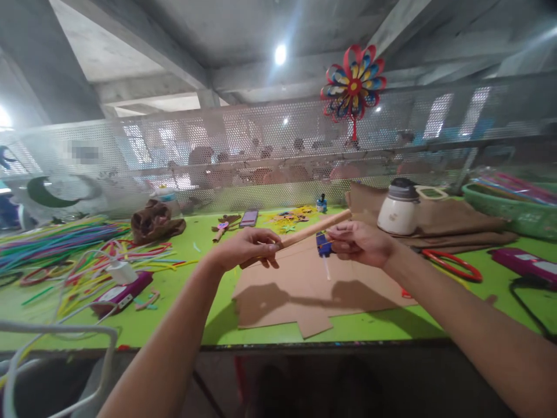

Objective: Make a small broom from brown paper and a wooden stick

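My left hand [244, 248] grips a long brown paper tube [315, 228] near its lower end, holding it slanted up to the right above the table. My right hand [359, 242] pinches a small blue tool [323, 245] with a thin white tip that points down, just under the tube's middle. Both hands hover over a flat sheet of brown cardboard [300, 290] lying on the green table [209, 313].
Heaps of coloured plastic sticks [56, 241] fill the left side, with a pink box [124, 290] and white cable. A white jar [398, 208], brown paper, a red ring [452, 264] and a green basket [513, 212] lie right. A pinwheel [353, 82] hangs on the mesh screen behind.
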The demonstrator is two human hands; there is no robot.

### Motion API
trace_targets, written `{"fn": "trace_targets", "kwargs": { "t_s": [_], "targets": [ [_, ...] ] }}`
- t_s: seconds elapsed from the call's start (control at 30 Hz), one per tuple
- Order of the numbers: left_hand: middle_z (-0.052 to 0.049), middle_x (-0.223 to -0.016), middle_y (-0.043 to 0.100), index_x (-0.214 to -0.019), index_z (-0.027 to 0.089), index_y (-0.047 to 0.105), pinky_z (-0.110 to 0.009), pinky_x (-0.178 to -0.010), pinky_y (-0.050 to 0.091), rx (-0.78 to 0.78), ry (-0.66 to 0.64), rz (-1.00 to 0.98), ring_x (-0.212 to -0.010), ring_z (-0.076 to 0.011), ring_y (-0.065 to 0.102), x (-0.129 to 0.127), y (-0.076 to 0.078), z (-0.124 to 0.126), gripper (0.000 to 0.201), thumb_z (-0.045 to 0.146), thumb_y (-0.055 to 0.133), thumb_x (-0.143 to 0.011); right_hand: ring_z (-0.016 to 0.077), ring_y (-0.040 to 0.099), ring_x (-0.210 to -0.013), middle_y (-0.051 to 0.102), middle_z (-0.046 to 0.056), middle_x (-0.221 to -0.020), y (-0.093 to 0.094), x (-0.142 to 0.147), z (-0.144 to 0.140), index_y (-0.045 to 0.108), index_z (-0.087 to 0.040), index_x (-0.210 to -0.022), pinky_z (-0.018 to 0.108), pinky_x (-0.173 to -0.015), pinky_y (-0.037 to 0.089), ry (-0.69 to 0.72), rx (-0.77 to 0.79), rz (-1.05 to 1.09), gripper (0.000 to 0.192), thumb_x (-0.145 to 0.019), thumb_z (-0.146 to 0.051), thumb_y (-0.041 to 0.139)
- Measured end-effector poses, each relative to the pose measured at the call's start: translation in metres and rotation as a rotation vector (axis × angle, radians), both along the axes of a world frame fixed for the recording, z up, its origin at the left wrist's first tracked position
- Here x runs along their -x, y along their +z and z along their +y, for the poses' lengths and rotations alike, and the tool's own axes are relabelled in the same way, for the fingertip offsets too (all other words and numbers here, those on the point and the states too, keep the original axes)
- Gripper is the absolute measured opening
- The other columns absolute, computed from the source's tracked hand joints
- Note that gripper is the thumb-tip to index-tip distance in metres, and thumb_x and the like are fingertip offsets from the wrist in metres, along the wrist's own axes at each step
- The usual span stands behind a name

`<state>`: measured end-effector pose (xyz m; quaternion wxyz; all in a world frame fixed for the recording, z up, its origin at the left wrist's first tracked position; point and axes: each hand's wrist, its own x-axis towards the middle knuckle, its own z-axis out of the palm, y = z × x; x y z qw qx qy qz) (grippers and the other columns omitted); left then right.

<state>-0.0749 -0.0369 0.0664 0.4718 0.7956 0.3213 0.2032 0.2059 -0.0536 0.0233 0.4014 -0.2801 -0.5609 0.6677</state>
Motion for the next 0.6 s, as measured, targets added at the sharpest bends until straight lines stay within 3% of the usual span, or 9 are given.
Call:
{"fn": "trace_targets", "kwargs": {
  "t_s": [0.17,0.33,0.47,0.6],
  "targets": [
    [-0.002,-0.067,0.066,-0.093,0.019,0.057,-0.015,-0.038,0.034,0.01,0.064,0.006,-0.053,-0.0089,0.058,0.004,-0.017,-0.005,0.019,0.032,0.058,-0.08,0.0026,0.013,-0.041,0.03,-0.011,-0.046,-0.018,0.001,-0.003,0.053,-0.013,-0.073,0.021,-0.042,0.01,-0.035,0.086,0.014,0.017,-0.076,-0.026,0.064],
    [-0.001,-0.072,0.065,-0.094,0.02,0.052,-0.024,-0.056,0.051,0.115,0.054,-0.075,-0.063,-0.0141,0.065,0.004,-0.027,-0.003,0.022,0.03,0.06,-0.077,0.0028,0.019,-0.041,0.038,-0.008,-0.048,-0.024,-0.003,-0.014,0.056,-0.012,-0.079,0.021,-0.042,0.01,-0.077,0.074,-0.036,0.02,-0.072,-0.027,0.068],
    [-0.003,-0.073,0.065,-0.099,0.019,0.05,-0.029,-0.058,0.053,0.164,0.053,-0.05,-0.061,-0.0167,0.066,0.004,-0.031,0.001,0.027,0.033,0.06,-0.077,0.0037,0.022,-0.042,0.04,-0.007,-0.048,-0.012,0.0,-0.029,0.06,-0.011,-0.08,0.022,-0.043,0.012,-0.162,-0.097,-0.159,0.023,-0.075,-0.033,0.065],
    [-0.002,-0.069,0.063,-0.097,0.019,0.053,-0.029,-0.062,0.053,0.214,0.03,-0.06,-0.064,-0.0167,0.066,0.005,-0.034,0.003,0.027,0.037,0.06,-0.077,0.0064,0.031,-0.045,0.042,-0.006,-0.048,0.0,0.005,-0.039,0.064,-0.012,-0.079,0.023,-0.044,0.02,-0.293,-0.382,-0.392,0.024,-0.076,-0.036,0.061]
  ]
}}
